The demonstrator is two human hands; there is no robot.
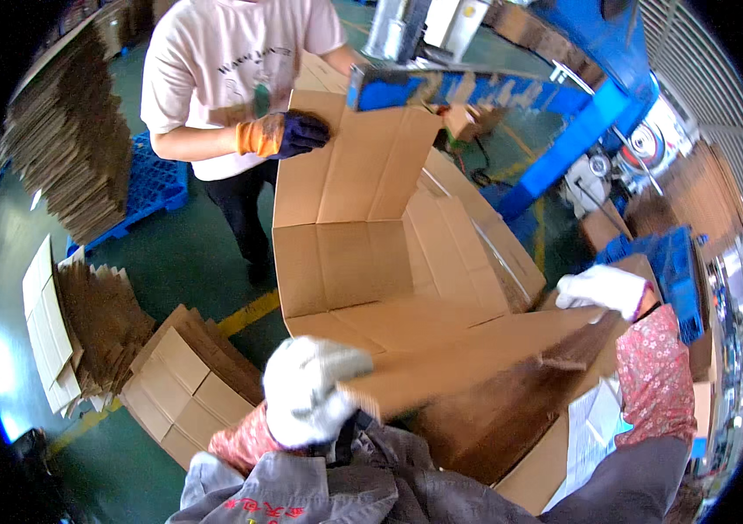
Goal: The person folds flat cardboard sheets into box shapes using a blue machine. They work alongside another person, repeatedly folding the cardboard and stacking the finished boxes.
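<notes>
My left hand (pixel 310 390), in a white glove, grips the near left edge of a flat brown cardboard sheet (pixel 467 349) held in front of me. My right hand (pixel 603 289), also white-gloved, holds the far right corner of that sheet. Beneath it lie more flattened cartons (pixel 485 428). Across from me a person in a pale shirt holds an unfolded carton blank (pixel 345 218) upright with a hand in an orange and dark glove (pixel 288 134).
Stacks of flattened cartons stand at the left (pixel 70 140) and lower left (pixel 179 384) on a green floor with a yellow line (pixel 249 313). A blue pallet (pixel 153 188) lies behind them. A blue machine frame (pixel 563 131) runs along the right.
</notes>
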